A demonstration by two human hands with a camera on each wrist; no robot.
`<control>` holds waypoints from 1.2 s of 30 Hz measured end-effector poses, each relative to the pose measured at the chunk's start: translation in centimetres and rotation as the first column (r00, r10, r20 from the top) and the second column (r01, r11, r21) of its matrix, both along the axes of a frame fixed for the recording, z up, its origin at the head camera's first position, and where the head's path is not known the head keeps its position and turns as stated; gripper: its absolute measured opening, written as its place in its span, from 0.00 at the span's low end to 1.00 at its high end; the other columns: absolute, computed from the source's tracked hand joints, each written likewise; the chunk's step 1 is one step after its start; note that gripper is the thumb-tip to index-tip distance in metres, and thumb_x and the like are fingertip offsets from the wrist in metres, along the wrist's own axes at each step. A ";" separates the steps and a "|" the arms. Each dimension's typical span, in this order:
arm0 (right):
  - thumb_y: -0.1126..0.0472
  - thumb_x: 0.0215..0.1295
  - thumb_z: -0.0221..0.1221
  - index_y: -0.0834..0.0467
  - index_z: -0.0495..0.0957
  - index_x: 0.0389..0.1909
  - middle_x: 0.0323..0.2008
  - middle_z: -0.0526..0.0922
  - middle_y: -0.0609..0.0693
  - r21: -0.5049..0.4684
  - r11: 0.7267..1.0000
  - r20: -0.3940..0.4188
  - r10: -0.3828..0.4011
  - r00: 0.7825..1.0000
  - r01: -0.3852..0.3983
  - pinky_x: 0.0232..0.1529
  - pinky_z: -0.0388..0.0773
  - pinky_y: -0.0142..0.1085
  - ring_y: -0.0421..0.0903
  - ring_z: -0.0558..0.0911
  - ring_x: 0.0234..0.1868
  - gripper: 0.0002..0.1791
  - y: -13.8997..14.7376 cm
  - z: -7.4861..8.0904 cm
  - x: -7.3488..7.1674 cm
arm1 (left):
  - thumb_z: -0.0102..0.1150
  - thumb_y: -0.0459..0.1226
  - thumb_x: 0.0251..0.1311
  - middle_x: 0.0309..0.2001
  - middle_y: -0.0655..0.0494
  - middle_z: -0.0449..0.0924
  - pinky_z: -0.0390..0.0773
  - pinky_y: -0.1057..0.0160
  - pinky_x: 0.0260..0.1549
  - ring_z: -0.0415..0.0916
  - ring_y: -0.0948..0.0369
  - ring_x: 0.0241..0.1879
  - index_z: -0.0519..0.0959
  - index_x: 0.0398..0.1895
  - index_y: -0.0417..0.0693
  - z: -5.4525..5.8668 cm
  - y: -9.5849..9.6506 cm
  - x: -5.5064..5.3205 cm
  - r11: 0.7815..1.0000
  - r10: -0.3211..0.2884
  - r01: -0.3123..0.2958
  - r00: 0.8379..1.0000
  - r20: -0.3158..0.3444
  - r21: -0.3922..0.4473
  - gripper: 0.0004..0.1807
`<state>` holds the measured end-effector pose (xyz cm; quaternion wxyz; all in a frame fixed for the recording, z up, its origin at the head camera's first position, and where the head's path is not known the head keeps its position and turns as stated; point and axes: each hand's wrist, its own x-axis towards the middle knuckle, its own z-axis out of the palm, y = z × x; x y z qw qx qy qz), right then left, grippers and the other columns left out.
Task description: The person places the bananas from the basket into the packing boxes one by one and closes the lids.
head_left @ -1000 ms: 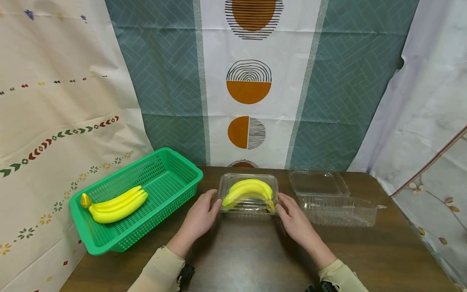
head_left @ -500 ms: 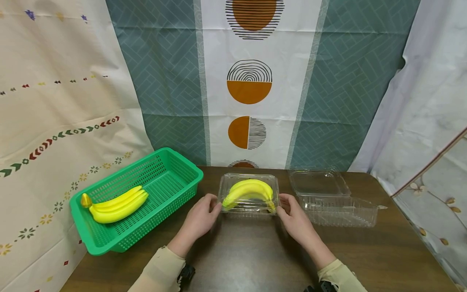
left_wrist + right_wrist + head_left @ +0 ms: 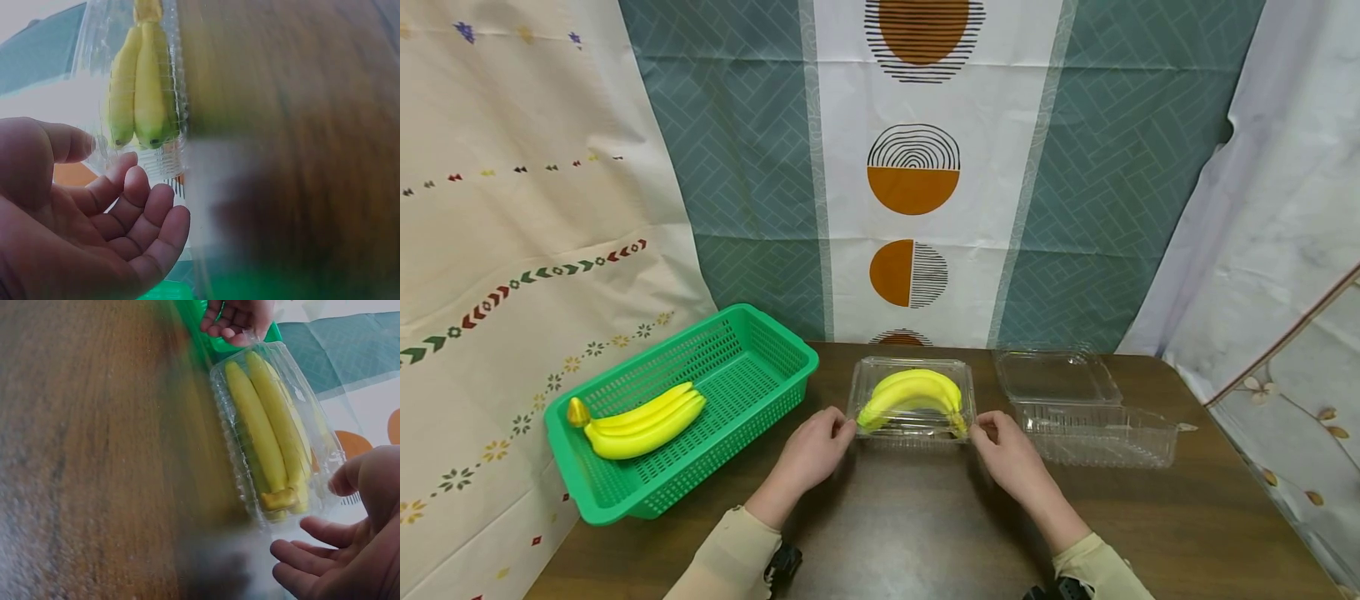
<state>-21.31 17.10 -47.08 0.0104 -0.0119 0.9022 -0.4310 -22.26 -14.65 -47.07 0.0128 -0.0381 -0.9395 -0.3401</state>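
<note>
A clear plastic clamshell box [image 3: 865, 377] with a bunch of yellow bananas [image 3: 913, 392] inside sits mid-table, its lid down. My left hand [image 3: 816, 450] is at its near left corner; the left wrist view shows thumb and index finger either side of the box edge, other fingers loosely bent. My right hand [image 3: 1011, 450] holds the near right corner, with thumb [image 3: 347, 478] at the lid edge and index finger below. In the right wrist view the banana stem end lies toward my right hand.
A green plastic basket [image 3: 767, 392] at the left holds another bunch of bananas [image 3: 647, 425]. An unfilled clear clamshell box [image 3: 1093, 437] with its lid [image 3: 1056, 375] laid back stands at the right. Fabric curtains [image 3: 752, 167] hang behind the brown table [image 3: 910, 525].
Both hands' fingers have slid toward me along the box's sides, down to its near corners. The box and bananas stay in place.
</note>
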 end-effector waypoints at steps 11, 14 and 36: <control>0.52 0.83 0.53 0.61 0.89 0.47 0.64 0.84 0.60 0.076 0.997 -0.031 0.012 0.999 -0.010 0.67 0.76 0.61 0.62 0.81 0.67 0.20 0.1 -0.2 -0.1 | 0.58 0.42 0.80 0.29 0.55 0.75 0.74 0.58 0.29 0.71 0.57 0.29 0.80 0.35 0.49 -0.1 -0.1 -0.1 0.999 0.006 -0.009 0.998 0.068 0.036 0.12; 0.53 0.83 0.53 0.58 0.88 0.42 0.62 0.85 0.59 0.071 0.997 -0.028 0.017 0.999 -0.015 0.66 0.77 0.59 0.60 0.82 0.66 0.19 0.1 -0.4 -0.3 | 0.58 0.42 0.80 0.28 0.54 0.74 0.73 0.59 0.28 0.71 0.57 0.28 0.79 0.34 0.49 -0.2 -0.1 -0.1 0.999 0.007 -0.010 0.997 0.075 0.044 0.13; 0.57 0.80 0.53 0.54 0.75 0.29 0.51 0.82 0.51 0.043 0.999 0.008 -0.008 1.000 0.007 0.45 0.72 0.43 0.50 0.77 0.47 0.15 -0.2 -0.4 -0.2 | 0.56 0.42 0.79 0.26 0.55 0.73 0.70 0.58 0.26 0.69 0.57 0.25 0.75 0.29 0.50 -0.2 -0.2 0.0 0.993 0.006 -0.015 0.997 0.083 0.116 0.15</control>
